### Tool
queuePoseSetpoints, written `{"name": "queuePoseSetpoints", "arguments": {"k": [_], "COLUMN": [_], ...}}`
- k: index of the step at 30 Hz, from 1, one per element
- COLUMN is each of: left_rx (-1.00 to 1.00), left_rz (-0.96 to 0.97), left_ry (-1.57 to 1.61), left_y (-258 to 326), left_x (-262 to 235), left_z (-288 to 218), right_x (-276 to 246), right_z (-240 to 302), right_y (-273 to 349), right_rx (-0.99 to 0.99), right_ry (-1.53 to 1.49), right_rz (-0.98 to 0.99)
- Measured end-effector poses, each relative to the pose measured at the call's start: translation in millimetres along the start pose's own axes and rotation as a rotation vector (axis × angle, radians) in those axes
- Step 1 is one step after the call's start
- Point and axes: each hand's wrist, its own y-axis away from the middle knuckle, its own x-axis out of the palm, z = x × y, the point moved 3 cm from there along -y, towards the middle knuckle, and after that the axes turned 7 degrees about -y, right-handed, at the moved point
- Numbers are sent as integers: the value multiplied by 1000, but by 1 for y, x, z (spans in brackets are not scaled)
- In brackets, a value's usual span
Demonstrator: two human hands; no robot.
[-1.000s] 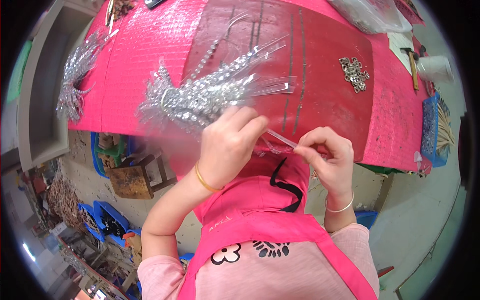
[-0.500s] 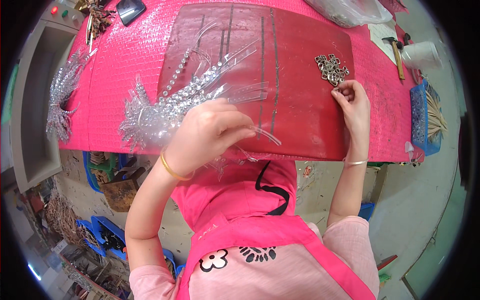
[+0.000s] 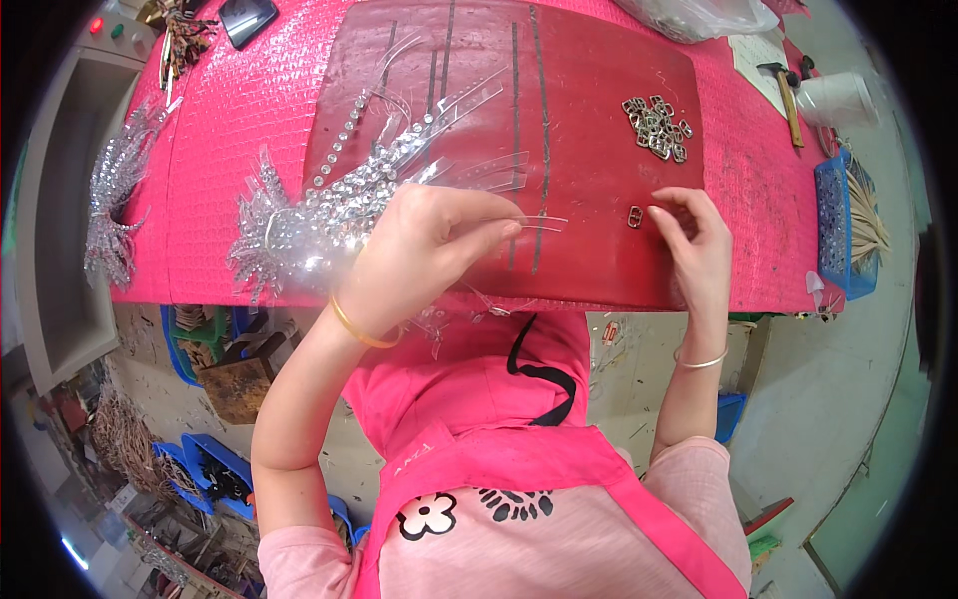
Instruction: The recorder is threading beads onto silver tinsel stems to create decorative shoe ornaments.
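My left hand (image 3: 429, 245) is closed, thumb and forefinger pinching a narrow clear plastic strap (image 3: 544, 222) whose free end points right over the red mat (image 3: 599, 270). Under and beyond that hand lies a bundle of clear straps set with shiny rhinestones (image 3: 344, 200), tied at its left part. A single small metal buckle (image 3: 635, 217) lies on the mat, just left of my right fingertips. My right hand (image 3: 699, 235) is open, thumb and forefinger apart with nothing seen between them. Beyond it sits a small pile of similar metal buckles (image 3: 656, 127).
A second rhinestone strap bundle (image 3: 120, 195) lies at the table's left edge. At the right are a hammer (image 3: 786, 103), a white cup (image 3: 838, 100) and a blue basket (image 3: 833, 230) of pale strips. A clear plastic bag (image 3: 699, 15) lies at the far edge.
My right hand has drawn back from the buckle pile, and one buckle now lies apart, nearer me. My left hand has shifted slightly farther right, lifting the strap end away from the near edge.
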Motion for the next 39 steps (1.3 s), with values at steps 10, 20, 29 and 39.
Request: {"name": "queuePoseSetpoints", "arguments": {"k": [10, 20, 29, 39], "left_rx": [-148, -228, -163, -280], "left_rz": [-18, 5, 56, 72], "left_ry": [293, 379, 468, 619], "left_y": [0, 0, 1, 7], "left_x": [3, 2, 5, 4], "left_z": [4, 9, 10, 8], "right_x": [34, 61, 82, 91], "right_z": [27, 43, 44, 48], "right_y": [14, 14, 9, 18], "right_rx": [263, 253, 331, 425], "right_ry": [-762, -940, -1238, -1292], "right_rz": [156, 225, 317, 380]}}
